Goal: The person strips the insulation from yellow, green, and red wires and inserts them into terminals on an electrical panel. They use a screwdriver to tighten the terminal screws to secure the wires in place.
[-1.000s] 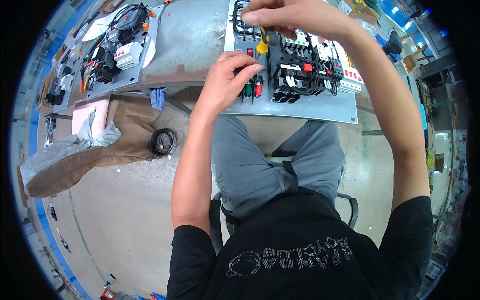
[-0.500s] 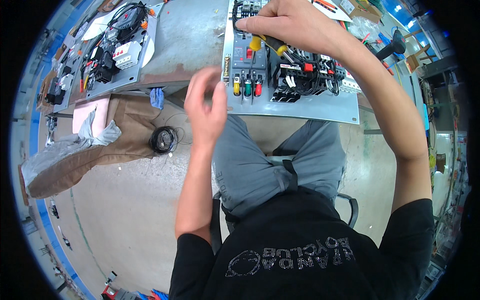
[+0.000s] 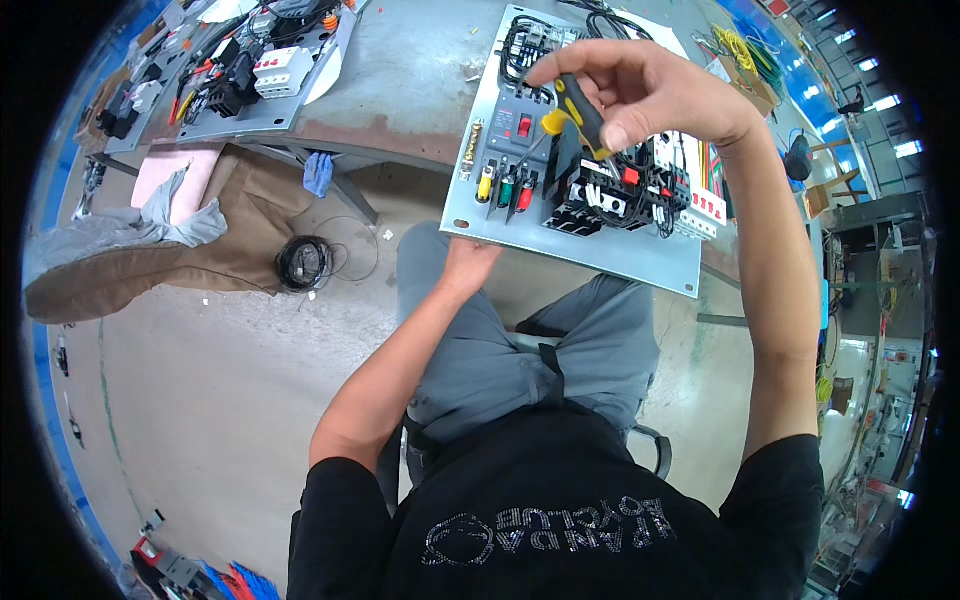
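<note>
My left hand (image 3: 472, 262) holds the front left edge of a grey metal mounting plate (image 3: 600, 252) from below, its fingers hidden underneath. On the plate sits a circuit breaker (image 3: 520, 130) with a red switch and yellow, green and red terminal sleeves along its front. Above it, my right hand (image 3: 650, 95) is closed round a black-and-yellow screwdriver (image 3: 583, 115). A second, yellow screwdriver (image 3: 553, 122) is also in that hand, its thin shaft slanting down over the breaker. Black contactors (image 3: 595, 190) with bundled wires stand to the right of the breaker.
A second wired plate (image 3: 255, 115) lies at the left of the grey table (image 3: 400, 85). Brown cloth (image 3: 240, 220) and a pink pad (image 3: 180, 180) are beside it, lower down. A black cable coil (image 3: 303, 263) lies on the floor. A blue glove (image 3: 318, 174) hangs at the table edge.
My left hand has gone from above the plate's left side to beneath its front edge. The plate has turned and come nearer to me. The right hand has moved right with the screwdrivers.
</note>
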Available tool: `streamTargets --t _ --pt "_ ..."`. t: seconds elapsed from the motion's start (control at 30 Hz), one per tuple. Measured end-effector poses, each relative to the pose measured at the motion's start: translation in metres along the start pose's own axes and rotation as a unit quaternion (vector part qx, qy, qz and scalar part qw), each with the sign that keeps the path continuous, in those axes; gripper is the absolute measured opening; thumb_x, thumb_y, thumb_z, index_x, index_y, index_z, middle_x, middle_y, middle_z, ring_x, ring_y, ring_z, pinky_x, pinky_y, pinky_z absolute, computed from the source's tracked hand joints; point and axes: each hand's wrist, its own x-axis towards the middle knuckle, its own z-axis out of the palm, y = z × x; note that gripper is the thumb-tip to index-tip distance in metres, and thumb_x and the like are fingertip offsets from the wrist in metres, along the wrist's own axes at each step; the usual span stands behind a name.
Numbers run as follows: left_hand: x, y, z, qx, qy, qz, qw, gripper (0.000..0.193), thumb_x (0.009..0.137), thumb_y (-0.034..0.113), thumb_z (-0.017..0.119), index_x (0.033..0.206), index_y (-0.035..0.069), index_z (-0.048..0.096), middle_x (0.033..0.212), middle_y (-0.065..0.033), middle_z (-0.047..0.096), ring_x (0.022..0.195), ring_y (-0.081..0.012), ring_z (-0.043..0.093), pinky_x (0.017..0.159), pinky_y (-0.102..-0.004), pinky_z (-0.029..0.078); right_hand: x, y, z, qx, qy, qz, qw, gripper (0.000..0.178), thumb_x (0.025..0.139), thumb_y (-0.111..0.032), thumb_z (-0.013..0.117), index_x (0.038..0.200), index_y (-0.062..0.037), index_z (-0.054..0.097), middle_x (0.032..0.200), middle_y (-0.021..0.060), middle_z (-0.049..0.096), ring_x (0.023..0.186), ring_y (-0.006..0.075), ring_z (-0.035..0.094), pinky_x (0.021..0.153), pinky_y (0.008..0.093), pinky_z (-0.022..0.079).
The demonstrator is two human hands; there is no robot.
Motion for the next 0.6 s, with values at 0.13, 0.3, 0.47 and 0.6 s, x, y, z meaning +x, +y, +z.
streamTargets --t 0.13,0.3,0.47,0.6 --pt "0.0 -0.013 0.01 -0.01 0.088 0.044 0.995 0.032 0.095 0.011 0.069 0.124 -0.002 0.07 0.118 -0.0125 0.075 0.108 -0.0219 0.07 0.092 -0.0373 0.055 -0.004 0.001 0.011 0.065 0.016 0.019 0.998 0.071 0.08 -0.032 0.092 0.14 -0.0043 0.068 0.084 -0.004 0.052 0.078 0.007 0.053 0.07 0.0239 0.044" --pt "0.001 0.0 0.022 0.026 0.207 0.082 0.975 0.023 0.095 0.011 0.067 0.114 -0.001 0.073 0.099 -0.0136 0.078 0.092 -0.0257 0.074 0.084 -0.0394 0.056 -0.007 0.004 0.017 -0.002 0.048 0.0 0.999 0.067 0.082 -0.037 0.091 0.137 -0.0059 0.069 0.083 -0.0034 0.052 0.078 0.007 0.051 0.069 0.0249 0.042" --pt "-0.003 0.002 0.016 -0.001 0.144 0.075 0.987 0.025 0.095 0.013 0.067 0.115 0.0 0.072 0.103 -0.0184 0.077 0.096 -0.0329 0.075 0.085 -0.0412 0.057 -0.006 0.009 0.022 -0.004 0.083 -0.009 0.997 0.065 0.086 -0.041 0.089 0.138 -0.0091 0.069 0.084 -0.004 0.052 0.078 0.0075 0.049 0.069 0.0259 0.04" --pt "0.002 -0.004 0.02 0.077 0.125 0.082 0.986 0.026 0.096 0.014 0.065 0.117 -0.001 0.071 0.111 -0.0207 0.075 0.105 -0.0413 0.072 0.089 -0.0448 0.056 -0.005 0.014 0.026 0.013 0.104 -0.025 0.994 0.063 0.089 -0.04 0.087 0.141 -0.0092 0.067 0.085 -0.0039 0.053 0.08 0.0076 0.05 0.071 0.0253 0.041"
